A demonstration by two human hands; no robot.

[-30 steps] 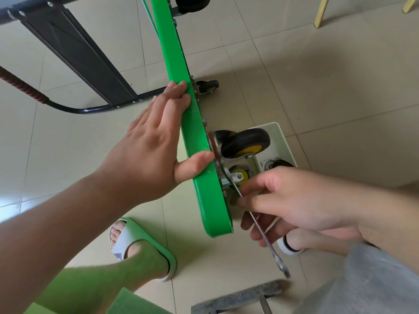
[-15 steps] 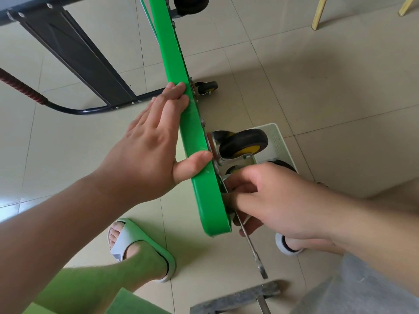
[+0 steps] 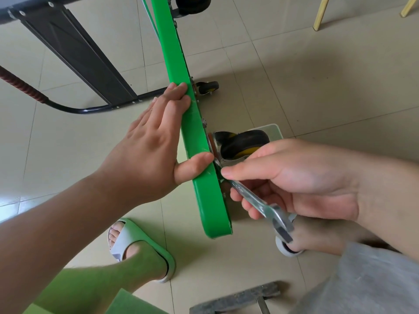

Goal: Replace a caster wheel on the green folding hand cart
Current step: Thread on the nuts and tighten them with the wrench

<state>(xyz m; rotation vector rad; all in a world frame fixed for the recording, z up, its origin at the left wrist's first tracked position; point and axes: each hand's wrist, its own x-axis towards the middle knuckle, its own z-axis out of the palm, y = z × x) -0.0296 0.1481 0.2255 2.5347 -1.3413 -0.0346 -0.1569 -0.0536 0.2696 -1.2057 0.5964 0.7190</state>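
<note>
Standing on edge over open floor (image 3: 317,87), the cart (image 3: 204,193) is resting between a flat left hand (image 3: 145,155) and a right hand (image 3: 294,177) gripping a wrench (image 3: 260,203).

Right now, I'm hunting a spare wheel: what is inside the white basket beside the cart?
Only the far corner of the white basket shows. The caster wheel and the right hand holding the wrench cover its inside, so contents cannot be seen.
</note>
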